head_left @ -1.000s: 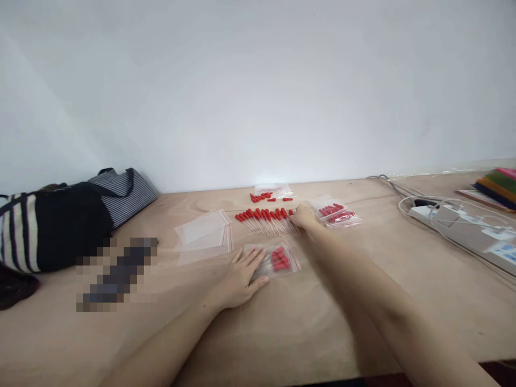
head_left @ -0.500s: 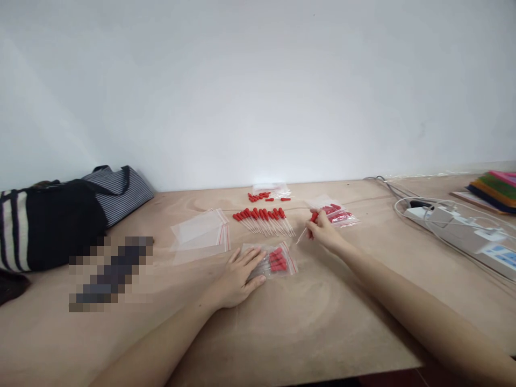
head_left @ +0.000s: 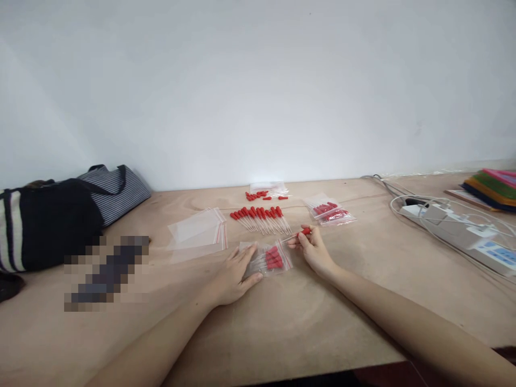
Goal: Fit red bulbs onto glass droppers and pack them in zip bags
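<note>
My right hand (head_left: 316, 250) pinches a dropper (head_left: 303, 233) with a red rubber bulb and a thin clear tube. The tube points left, close to the open end of a clear zip bag (head_left: 287, 264). Several red-bulbed droppers (head_left: 274, 258) lie inside that bag. Flat on the bag's left part rests my left hand (head_left: 239, 271), fingers stretched out and thumb apart, along its lower edge. Just behind, a row of loose droppers (head_left: 262, 214) lies side by side, bulbs away from me.
Flat zip bags (head_left: 197, 231) lie to the left. A filled bag (head_left: 330, 210) sits at the right; loose red bulbs (head_left: 256, 195) are near the wall. Further out are a power strip (head_left: 455, 231) with cables, coloured sheets (head_left: 492, 188) and a black bag (head_left: 60, 226).
My right hand has come left and toward me with the dropper, from beside the filled bag to the zip bag's mouth. My left hand stays on the bag.
</note>
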The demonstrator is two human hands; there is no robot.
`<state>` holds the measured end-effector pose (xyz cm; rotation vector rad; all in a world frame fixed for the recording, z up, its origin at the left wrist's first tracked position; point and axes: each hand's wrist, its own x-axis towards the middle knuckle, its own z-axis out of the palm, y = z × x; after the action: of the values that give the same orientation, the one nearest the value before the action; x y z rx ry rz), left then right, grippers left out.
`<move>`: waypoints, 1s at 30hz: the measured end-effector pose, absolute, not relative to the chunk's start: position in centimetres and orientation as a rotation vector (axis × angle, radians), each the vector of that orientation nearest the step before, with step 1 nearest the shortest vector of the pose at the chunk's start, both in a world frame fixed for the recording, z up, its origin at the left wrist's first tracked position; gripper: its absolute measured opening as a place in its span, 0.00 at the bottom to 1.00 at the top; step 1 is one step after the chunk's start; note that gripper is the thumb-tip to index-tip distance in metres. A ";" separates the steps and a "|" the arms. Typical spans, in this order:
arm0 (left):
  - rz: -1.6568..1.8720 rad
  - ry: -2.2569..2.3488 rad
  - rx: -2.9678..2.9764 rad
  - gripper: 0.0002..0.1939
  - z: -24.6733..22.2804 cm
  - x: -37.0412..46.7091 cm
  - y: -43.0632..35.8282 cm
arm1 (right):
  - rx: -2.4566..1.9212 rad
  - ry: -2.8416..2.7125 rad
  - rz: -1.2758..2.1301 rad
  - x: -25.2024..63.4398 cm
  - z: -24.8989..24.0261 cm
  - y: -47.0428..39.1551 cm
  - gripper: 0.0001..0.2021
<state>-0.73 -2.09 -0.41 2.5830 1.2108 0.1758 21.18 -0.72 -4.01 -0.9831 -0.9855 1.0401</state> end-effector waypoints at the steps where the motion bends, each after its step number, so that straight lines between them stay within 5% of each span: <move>1: 0.174 1.226 2.568 0.32 -0.4 -0.7 -2.1 | -0.978 -0.999 1.039 21.1 -3.9 -0.8 0.19; 16: 0.214 1.198 2.500 0.33 -0.5 -0.8 -2.1 | -1.051 -1.272 1.305 20.8 -3.5 -1.2 0.17; 24: 0.205 1.214 2.524 0.32 -0.3 -0.8 -2.2 | -1.059 -1.813 0.846 21.3 -3.6 1.0 0.11; 30: 0.248 1.183 2.551 0.31 -0.5 -0.9 -2.2 | -1.030 -1.806 1.282 21.5 -3.1 2.0 0.12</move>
<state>-0.87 -2.19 -0.47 2.5510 1.1825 0.2482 21.47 1.95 -3.06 -1.0298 -1.8060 1.2823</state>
